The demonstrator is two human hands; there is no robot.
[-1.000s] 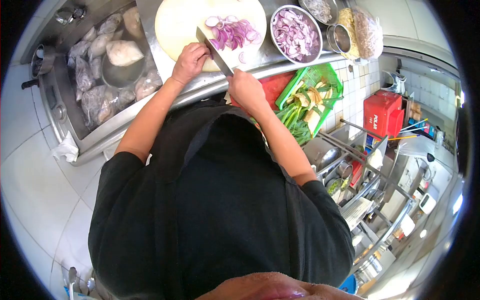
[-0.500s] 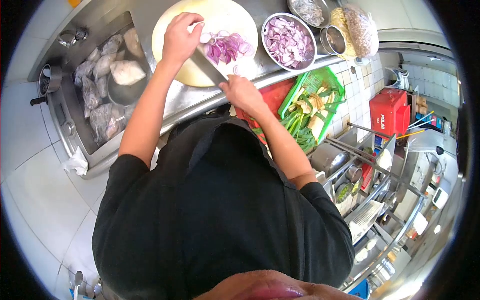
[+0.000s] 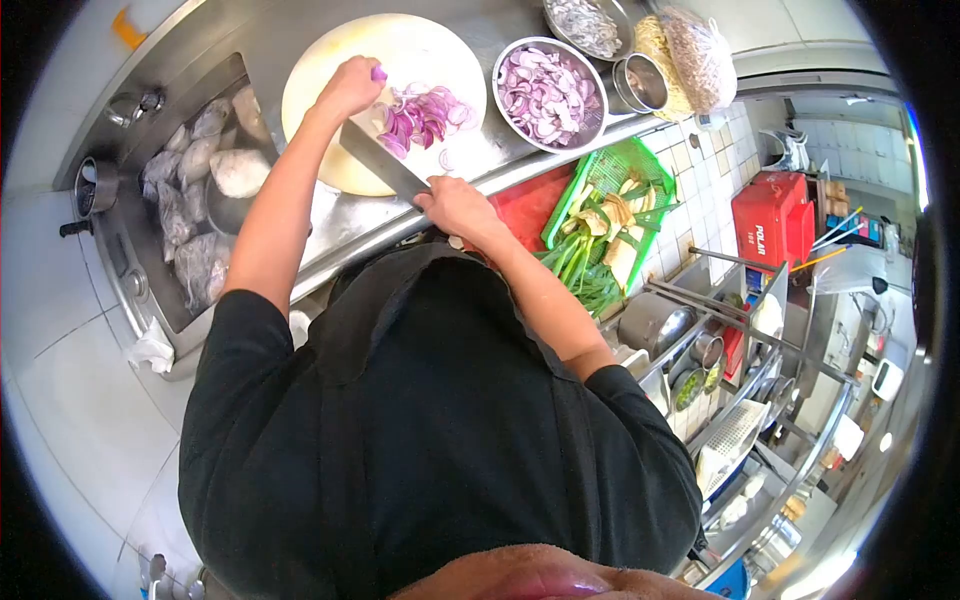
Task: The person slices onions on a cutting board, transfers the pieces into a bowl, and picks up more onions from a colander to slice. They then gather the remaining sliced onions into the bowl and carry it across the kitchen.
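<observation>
Right hand grips the knife handle, blade flat on the cutting board. Left hand pinches a purple onion piece, just beside the sliced onion pile ahead of the blade.

The right hand hides the knife handle.

Purple onion slices, green basket

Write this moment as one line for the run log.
left hand: grips red onion piece on cutting board | right hand: holds knife | sliced onion beside blade | bowl: onion slices
</observation>
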